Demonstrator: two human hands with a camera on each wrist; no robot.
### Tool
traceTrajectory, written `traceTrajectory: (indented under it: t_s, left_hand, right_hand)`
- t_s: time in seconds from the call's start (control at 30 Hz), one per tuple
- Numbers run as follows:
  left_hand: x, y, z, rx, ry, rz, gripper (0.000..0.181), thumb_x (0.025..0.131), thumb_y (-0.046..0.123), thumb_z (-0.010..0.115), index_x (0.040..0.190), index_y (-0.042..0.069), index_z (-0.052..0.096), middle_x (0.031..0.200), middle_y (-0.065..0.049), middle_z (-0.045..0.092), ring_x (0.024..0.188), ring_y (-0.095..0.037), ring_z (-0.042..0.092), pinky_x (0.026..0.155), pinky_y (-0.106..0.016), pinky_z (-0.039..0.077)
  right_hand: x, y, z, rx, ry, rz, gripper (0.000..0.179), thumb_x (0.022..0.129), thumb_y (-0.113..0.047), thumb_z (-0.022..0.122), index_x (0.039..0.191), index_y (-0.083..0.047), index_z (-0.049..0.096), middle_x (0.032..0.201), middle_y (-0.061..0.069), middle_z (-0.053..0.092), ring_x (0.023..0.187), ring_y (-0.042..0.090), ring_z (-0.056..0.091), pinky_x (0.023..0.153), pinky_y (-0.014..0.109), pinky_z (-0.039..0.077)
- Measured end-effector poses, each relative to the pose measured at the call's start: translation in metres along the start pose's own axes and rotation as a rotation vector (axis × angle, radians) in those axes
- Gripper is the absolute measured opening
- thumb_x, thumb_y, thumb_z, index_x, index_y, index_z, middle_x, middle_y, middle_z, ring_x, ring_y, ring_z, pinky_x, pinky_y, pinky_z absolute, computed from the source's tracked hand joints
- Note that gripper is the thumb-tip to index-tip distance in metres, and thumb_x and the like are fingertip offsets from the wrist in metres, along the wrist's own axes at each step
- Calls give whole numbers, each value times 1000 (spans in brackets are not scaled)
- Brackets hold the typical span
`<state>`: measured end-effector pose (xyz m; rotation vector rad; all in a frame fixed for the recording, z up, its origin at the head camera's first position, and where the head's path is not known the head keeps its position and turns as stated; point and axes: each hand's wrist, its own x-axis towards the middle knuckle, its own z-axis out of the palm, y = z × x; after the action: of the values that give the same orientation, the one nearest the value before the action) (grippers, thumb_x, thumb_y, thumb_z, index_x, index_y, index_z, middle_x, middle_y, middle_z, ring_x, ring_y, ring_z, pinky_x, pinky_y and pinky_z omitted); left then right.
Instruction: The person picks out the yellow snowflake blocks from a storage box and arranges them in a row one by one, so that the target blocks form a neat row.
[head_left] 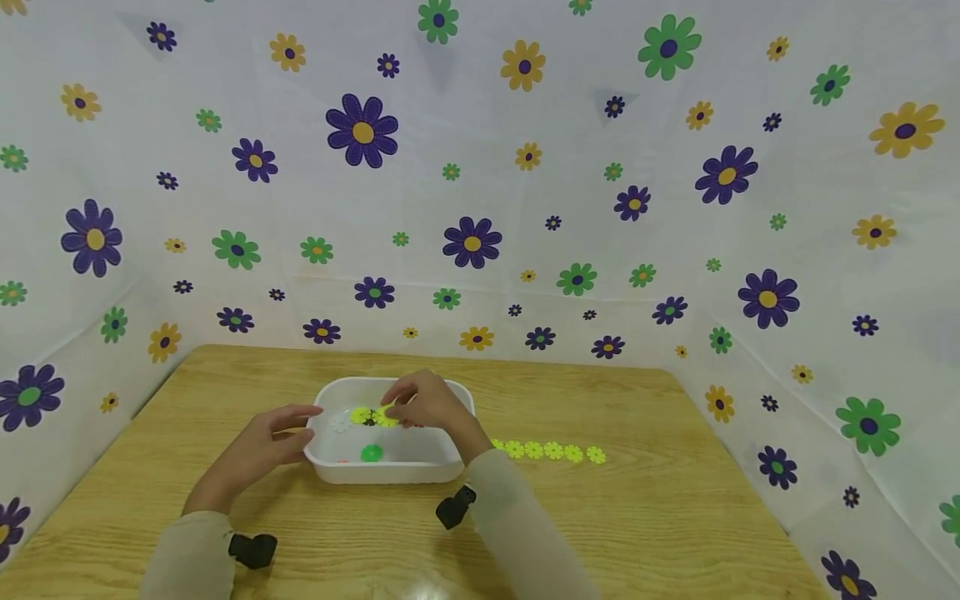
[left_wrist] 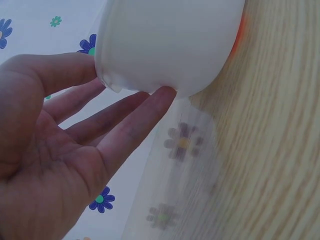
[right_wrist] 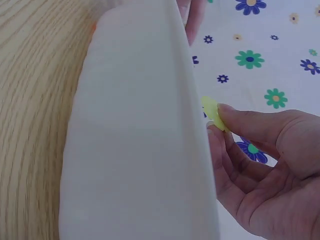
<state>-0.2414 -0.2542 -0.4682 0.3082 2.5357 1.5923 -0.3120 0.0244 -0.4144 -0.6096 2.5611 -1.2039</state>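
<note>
A white plastic basin [head_left: 390, 475] stands on the table, with my left hand [head_left: 273, 440] holding its left end. In the left wrist view, the thumb lies at the rim and the fingertips [left_wrist: 167, 92] touch the end wall [left_wrist: 165, 50]. Over the inside of the basin, my right hand [head_left: 429, 402] pinches a yellow flower-shaped plastic disc [right_wrist: 213, 112] between thumb and fingers. Another yellow disc [head_left: 361, 416] shows just left of those fingers. Inside the basin lie a green disc [head_left: 371, 452] and pale clear pieces [head_left: 341, 422]; a bit of red shows near the front wall.
Several yellow discs [head_left: 553, 450] form a row on the wooden table [head_left: 637, 517], right of the basin; the right forearm partly covers its left end. A flower-printed white cloth [head_left: 480, 192] surrounds the table's back and sides. Black wrist cameras [head_left: 253, 550] sit on both sleeves.
</note>
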Motion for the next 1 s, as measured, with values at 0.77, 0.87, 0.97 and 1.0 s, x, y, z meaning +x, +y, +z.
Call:
traceTrajectory:
  t_s: [0.77, 0.87, 0.97, 1.0]
  left_hand:
    - [-1, 4, 1, -6, -1, -7, 54, 106, 23, 60, 152, -1, 44, 154, -36, 43, 128, -47, 61, 92, -36, 64]
    - [-1, 3, 1, -6, -2, -11, 54, 106, 23, 60, 152, -1, 44, 154, -36, 43, 128, -47, 61, 92, -36, 64]
    - [-1, 2, 1, -4, -3, -13, 54, 106, 23, 60, 152, -1, 44, 154, -36, 43, 128, -47, 61, 92, -37, 64]
    - [-1, 2, 1, -4, -2, -13, 54, 106, 23, 60, 152, -1, 44, 154, -36, 43, 128, -47, 61, 92, -37, 64]
  right_hand:
    - [-46, 34, -47, 45, 71, -11, 9, 92, -10, 76, 99, -5, 80, 90, 10, 76, 69, 14, 67, 76, 40, 66]
    - [-53, 40, -53, 42, 91, 15, 9, 93, -10, 76, 100, -6, 80, 91, 9, 76, 71, 15, 66, 75, 35, 66]
    - [-60, 46, -60, 51, 112, 47, 9, 93, -10, 75, 101, -6, 80, 92, 9, 74, 74, 16, 66, 75, 32, 65]
    - [-62, 49, -62, 54, 120, 58, 10, 93, -10, 75, 101, -6, 80, 92, 9, 74, 75, 16, 66, 76, 32, 66]
